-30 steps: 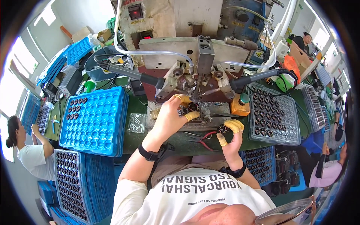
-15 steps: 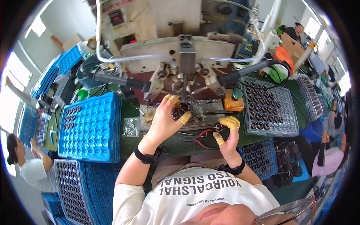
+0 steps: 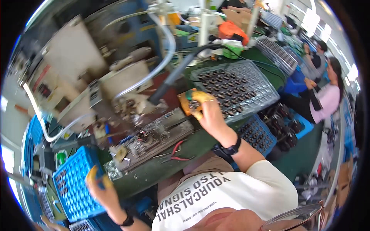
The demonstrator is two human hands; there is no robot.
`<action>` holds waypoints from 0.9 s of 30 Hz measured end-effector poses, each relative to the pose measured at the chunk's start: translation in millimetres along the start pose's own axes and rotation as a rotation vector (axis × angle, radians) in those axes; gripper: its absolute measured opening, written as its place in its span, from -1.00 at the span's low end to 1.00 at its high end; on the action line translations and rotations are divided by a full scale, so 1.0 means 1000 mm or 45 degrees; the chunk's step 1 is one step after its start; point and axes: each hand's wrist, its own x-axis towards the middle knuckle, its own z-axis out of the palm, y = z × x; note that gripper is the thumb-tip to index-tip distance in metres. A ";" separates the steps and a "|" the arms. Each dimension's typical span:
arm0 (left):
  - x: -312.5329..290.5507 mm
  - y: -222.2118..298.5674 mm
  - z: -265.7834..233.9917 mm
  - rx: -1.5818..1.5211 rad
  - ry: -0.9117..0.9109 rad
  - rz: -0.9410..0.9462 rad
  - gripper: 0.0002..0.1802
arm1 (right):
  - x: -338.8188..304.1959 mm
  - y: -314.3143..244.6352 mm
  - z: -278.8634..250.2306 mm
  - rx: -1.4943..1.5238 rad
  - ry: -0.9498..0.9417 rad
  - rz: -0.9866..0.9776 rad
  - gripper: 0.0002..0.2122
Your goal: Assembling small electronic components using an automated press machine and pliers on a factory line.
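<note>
My right hand (image 3: 210, 113), with yellow covers on its fingertips, pinches a small dark ring-shaped part (image 3: 194, 104) just in front of the orange box (image 3: 185, 103). My left hand (image 3: 101, 190), also in yellow finger covers, is at the right edge of the blue tray (image 3: 79, 184). Motion smears its fingers, and whether they hold anything cannot be made out. Another dark round part (image 3: 143, 134) sits on the metal work plate (image 3: 169, 133) under the machine, amid metal scraps. Neither hand touches that one.
Red-handled pliers (image 3: 177, 151) lie on the green bench. At the right stands a clear tray (image 3: 266, 90) with rows of dark parts, and below it a blue tray (image 3: 256, 134) of similar parts. Hoses and the machine (image 3: 92, 96) fill the upper left. Co-workers sit at the far right.
My left hand has left the machine's work plate and moved left to the blue tray. My right hand has moved up beside the orange box with its ring part. The whole view has turned rightward.
</note>
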 end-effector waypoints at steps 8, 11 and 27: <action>-0.029 -0.123 -0.055 0.454 -0.031 -0.338 -0.65 | 0.002 0.015 -0.030 0.520 -0.120 0.299 -0.61; -0.032 -0.135 -0.055 0.435 -0.045 -0.401 -0.65 | -0.009 0.040 -0.089 0.023 -0.039 0.259 -0.66; -0.020 -0.091 -0.061 0.480 0.073 -0.169 -0.72 | -0.074 0.112 -0.143 -0.123 0.024 0.653 -0.85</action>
